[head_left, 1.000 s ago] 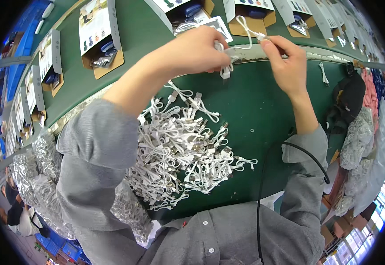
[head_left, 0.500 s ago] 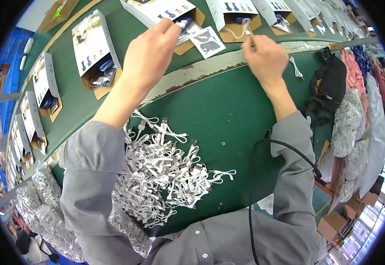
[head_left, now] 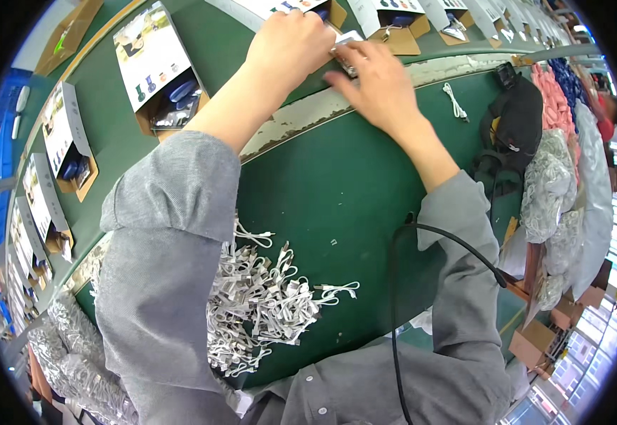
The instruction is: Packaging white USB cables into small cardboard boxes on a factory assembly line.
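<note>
My left hand (head_left: 291, 46) is closed with curled fingers at the mouth of an open white and brown box (head_left: 252, 8); what its fingertips pinch is hidden. Just right of them is a small shiny clear packet (head_left: 349, 47). My right hand (head_left: 379, 85) reaches over this packet, fingers stretched onto it and thumb apart. Behind that hand stands another open box (head_left: 402, 44), with something blue and a bit of white cord in its opening. A heap of short white USB cables (head_left: 262, 304) lies below my left forearm, partly covered by the sleeve.
Several similar open boxes (head_left: 156, 57) line the curved green belt (head_left: 213, 46). A worn pale rail (head_left: 287, 117) separates it from the green table (head_left: 337, 184). One white cable (head_left: 455, 103) lies near a black bag (head_left: 517, 117). A black cord (head_left: 457, 237) crosses my right sleeve.
My right hand has let go of the white cable at the box and moved left onto the packet. My left hand has shifted up and right. The packet is no longer lying flat in full view.
</note>
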Available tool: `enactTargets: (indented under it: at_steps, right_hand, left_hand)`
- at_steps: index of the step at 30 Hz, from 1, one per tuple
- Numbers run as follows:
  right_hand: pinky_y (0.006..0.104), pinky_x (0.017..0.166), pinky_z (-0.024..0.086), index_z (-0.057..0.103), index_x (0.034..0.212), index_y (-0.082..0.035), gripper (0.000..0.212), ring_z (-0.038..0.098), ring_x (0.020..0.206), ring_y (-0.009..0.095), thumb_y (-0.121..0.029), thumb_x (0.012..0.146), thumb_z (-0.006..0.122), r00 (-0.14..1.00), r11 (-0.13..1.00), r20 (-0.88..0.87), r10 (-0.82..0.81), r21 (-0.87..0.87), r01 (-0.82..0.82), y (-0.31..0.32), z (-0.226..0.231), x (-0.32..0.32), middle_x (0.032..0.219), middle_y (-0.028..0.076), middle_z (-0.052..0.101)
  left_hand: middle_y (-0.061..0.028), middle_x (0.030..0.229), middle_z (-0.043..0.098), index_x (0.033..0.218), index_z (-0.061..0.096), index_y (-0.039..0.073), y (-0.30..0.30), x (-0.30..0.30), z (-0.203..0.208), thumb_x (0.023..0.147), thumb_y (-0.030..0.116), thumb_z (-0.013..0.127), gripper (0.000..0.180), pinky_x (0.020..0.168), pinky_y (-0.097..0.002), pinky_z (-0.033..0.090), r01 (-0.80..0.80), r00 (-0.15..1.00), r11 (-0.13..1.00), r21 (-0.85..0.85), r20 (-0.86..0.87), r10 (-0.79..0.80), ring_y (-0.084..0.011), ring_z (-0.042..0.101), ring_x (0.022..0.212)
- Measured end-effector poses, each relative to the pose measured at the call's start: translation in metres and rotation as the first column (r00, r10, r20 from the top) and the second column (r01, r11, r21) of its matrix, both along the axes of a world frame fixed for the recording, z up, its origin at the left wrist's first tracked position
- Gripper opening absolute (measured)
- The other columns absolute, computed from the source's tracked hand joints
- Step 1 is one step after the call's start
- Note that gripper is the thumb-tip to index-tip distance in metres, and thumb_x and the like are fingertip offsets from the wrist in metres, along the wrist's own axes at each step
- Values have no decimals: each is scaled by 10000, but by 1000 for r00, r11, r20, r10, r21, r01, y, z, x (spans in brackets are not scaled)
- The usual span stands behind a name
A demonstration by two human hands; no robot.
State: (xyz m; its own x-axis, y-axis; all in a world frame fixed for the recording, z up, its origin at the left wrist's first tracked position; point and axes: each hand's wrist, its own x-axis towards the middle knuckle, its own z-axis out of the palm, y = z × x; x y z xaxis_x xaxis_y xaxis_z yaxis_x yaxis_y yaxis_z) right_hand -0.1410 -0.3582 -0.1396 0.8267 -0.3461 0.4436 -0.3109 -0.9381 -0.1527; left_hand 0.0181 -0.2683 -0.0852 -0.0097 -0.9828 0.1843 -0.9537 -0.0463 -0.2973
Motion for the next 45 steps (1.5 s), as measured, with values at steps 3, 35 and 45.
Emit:
enactTargets:
  at_steps: [3,35,45]
  right_hand:
    - [396,825,517,703,1020,-86,251,621,965,272,-291,877,685,1000,998,8,22,-55,-21,-33,3,-14,1019,56,671]
    - [471,887,502,659,1111,-46,365,632,1022,413,-349,933,559,910,926,-343,-234,206,316,-229,17,-137,1036,224,675]
    - [477,706,556,631,931,-52,213,680,848,373,-245,966,548,741,880,-575,-348,-472,48,-296,15,-123,957,158,681]
  left_hand:
    - [-60,939,651,839,675,77,-4,0,-8,762,67,691,78,798,-333,538,48,995,999,4,90,-48,-211,668,954]
    - [-46,836,675,809,678,85,-111,-70,-21,784,74,659,34,736,-345,486,111,990,973,-201,-64,-126,-196,686,834]
    - [-124,757,697,785,650,63,-172,-99,-38,818,96,593,74,618,-402,531,135,946,941,-312,-243,-216,-278,711,690]
